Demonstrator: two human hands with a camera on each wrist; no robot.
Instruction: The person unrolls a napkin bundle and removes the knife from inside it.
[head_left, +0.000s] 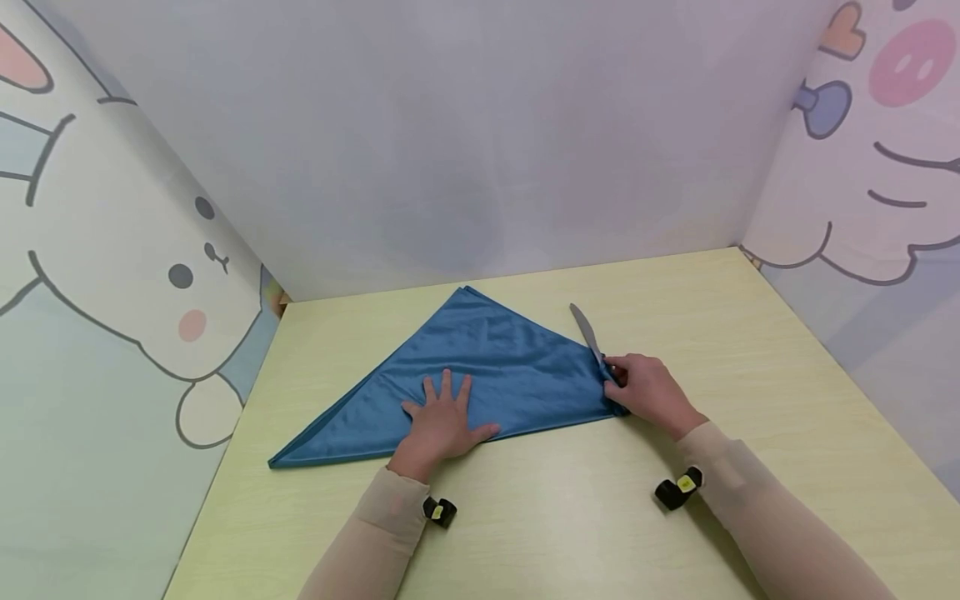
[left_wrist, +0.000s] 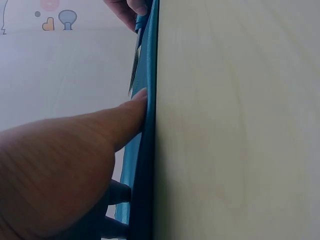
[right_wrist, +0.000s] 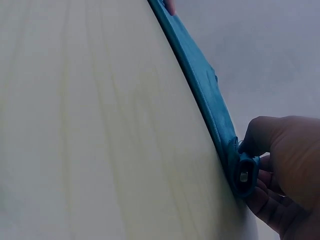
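A blue satiny cloth (head_left: 495,358), folded into a triangle, lies on the table with its long side toward me. My left hand (head_left: 441,423) rests on it near that side, fingers spread, thumb along the edge. At the right corner my right hand (head_left: 651,390) grips the cloth, which is rolled around the handle of a table knife (head_left: 585,327). The blade sticks out of the roll, pointing away from me. In the right wrist view, the metal handle end (right_wrist: 244,176) shows inside the cloth roll (right_wrist: 248,187), pinched between thumb and fingers.
The pale wooden table (head_left: 555,508) runs up to a light fabric wall (head_left: 480,167) at the back. Printed cartoon panels stand at the left (head_left: 112,275) and right (head_left: 862,183) sides. A small black wrist camera (head_left: 678,490) sits on each sleeve.
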